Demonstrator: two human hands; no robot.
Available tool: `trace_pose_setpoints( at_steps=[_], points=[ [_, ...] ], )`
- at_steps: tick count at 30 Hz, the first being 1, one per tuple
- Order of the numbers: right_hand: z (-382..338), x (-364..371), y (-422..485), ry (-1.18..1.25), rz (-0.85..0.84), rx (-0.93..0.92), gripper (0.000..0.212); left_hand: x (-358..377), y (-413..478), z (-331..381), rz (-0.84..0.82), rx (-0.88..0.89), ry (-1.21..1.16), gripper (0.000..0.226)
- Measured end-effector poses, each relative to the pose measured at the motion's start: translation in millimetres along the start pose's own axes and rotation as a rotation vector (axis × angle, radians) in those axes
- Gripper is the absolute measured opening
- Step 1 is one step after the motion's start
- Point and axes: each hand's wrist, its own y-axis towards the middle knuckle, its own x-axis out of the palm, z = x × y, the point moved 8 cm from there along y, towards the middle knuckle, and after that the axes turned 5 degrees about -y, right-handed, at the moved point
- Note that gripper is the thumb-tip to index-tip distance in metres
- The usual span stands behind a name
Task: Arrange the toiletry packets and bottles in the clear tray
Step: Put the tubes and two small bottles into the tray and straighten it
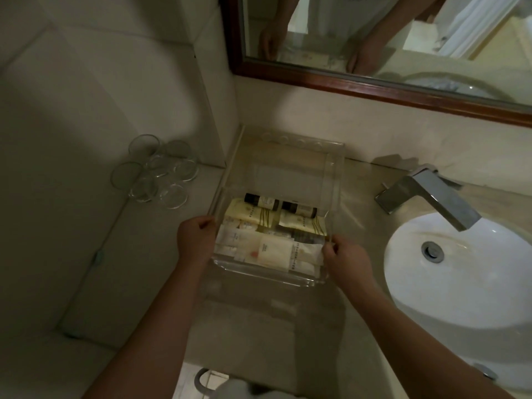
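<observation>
Clear tray (331,180): both sides gripped, left hand (195,240), right hand (345,262); packets (276,251), bottles (262,200) between the fingers (205,223).

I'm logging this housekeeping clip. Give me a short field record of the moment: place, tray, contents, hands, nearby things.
place: bathroom counter left of the sink
tray: clear tray, far half bare
contents: two dark-capped bottles lying behind cream packets, all in the near half
left hand: left hand grips the tray's left wall
right hand: right hand grips the tray's right wall
nearby: empty glasses on the left ledge; faucet; mirror above
</observation>
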Motion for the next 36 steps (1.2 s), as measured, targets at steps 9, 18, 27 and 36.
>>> trace_pose_setpoints(
  at_steps=[9,18,27,36],
  points=[
    [-9,-8,14,-0.019,0.018,-0.048,0.02,6,4,14,-0.011,-0.019,-0.046,0.022],
    [-11,-14,26,0.006,0.093,-0.026,0.025,9,5,19,-0.004,-0.085,-0.161,0.024],
    [-16,-10,25,0.133,0.123,-0.035,0.015,19,-5,34,-0.075,-0.03,-0.26,0.025],
    [-14,-9,33,0.222,0.167,0.043,0.023,29,7,37,-0.051,-0.048,-0.266,0.039]
  ],
)
